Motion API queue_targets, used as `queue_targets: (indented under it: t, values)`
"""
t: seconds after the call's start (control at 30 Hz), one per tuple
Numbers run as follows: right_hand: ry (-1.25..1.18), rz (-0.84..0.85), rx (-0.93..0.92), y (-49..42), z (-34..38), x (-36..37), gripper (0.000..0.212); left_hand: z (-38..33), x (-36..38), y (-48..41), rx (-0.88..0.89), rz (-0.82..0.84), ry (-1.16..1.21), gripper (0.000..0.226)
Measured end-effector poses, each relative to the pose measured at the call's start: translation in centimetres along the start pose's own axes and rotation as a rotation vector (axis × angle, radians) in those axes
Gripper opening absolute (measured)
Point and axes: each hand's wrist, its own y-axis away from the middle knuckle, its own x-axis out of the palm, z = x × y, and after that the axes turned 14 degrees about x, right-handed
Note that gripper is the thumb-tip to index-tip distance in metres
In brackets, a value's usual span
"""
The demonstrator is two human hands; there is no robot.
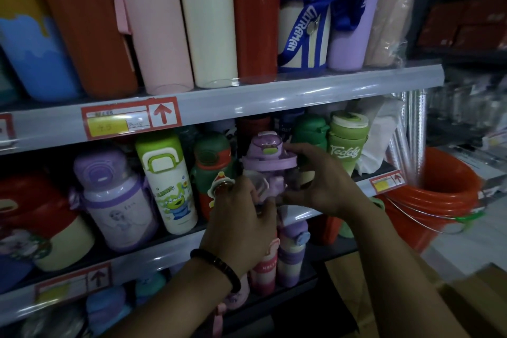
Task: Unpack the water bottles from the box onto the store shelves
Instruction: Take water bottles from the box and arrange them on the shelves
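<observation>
Down to the right of the hands, nearest us, sits the brown cardboard box [477, 299]. Up from it come both forearms, and both hands are busy on one item: the clear plastic water bottle with the lilac flip lid [270, 155]. The left hand [241, 219], a dark bead bracelet at its wrist, is the nearer one and wraps the lower body. The right hand [326, 187] reaches further in, with thumb and fingers curled around the collar under the lid. So both hands are gripping and neither is spare.

The bottle stands upright, lid on top, its long axis vertical, right at the front of the middle grey-railed store shelf [153, 258]. Whether its base has touched down, I can't tell, as the hands hide it.

Just past the hands, the slot looks tight. The dark green bottle with a red band [212, 162] is beyond the left hand, and the green "Teddy" bottle [347, 145] is beyond the right. My read is a straight push away between the two, keeping it vertical.
</observation>
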Motion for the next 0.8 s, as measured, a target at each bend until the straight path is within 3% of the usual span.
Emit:
queue_targets:
  t: [0.23, 0.43, 0.63, 0.8]
  values:
    - [-0.005, -0.15, 0.101, 0.1, 1.2, 1.1, 0.06, 1.3, 0.2, 0.1, -0.011, 0.111, -0.054, 0.03]
    - [0.112, -0.238, 0.099, -1.1, 1.9, 3.0, 0.073, 1.7, -0.1, 0.4, -0.034, 0.197, -0.055, 0.023]
    - [0.105, -0.131, 0.087, -1.6, 0.4, 3.1, 0.096, 1.4, -0.3, 0.6, -0.033, 0.151, -0.049, 0.031]
    - [0.092, -0.097, 0.067, -1.8, -0.2, 2.8, 0.101, 1.3, -0.3, 0.6, -0.021, 0.19, -0.036, 0.033]
